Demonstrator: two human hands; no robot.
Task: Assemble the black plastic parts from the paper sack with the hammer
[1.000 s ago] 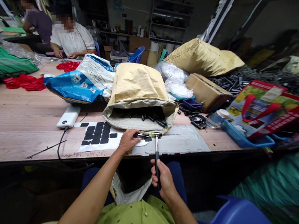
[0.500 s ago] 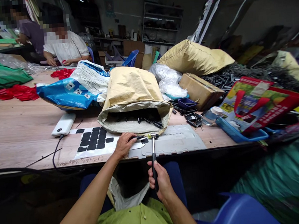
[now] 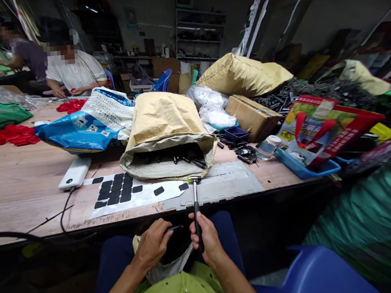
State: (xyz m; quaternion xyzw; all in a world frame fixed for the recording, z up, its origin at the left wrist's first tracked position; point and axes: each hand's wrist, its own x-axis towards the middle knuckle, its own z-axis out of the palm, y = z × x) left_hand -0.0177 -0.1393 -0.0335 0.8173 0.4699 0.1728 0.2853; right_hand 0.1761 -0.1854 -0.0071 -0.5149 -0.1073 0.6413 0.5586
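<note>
My right hand [image 3: 206, 236] is wrapped round the black handle of a small hammer [image 3: 196, 201], whose head rests at or just over the grey board [image 3: 229, 184] on the table's front edge. Below the edge, over my lap, my left hand [image 3: 154, 241] pinches a thin black stick-like piece [image 3: 175, 227]. A pale open sack [image 3: 171, 258] shows partly under that hand. On the table a white sheet [image 3: 145, 198] carries several black rounded squares [image 3: 115, 190]. Behind it lies a tan sack [image 3: 165, 112], its mouth facing me, with black pieces [image 3: 193, 161] inside.
A white power bank [image 3: 75, 173] with a cable lies left. Blue-white bag [image 3: 84, 122] and red pieces [image 3: 11, 135] sit beyond it. To the right are a cardboard box [image 3: 252, 116], a jar [image 3: 269, 147] and a blue tray [image 3: 303, 166]. Two people [image 3: 72, 70] sit at the back left.
My left hand has drawn back from the board to over my lap, still with the black piece. The hammer stays in my right hand. The view has shifted slightly right.
</note>
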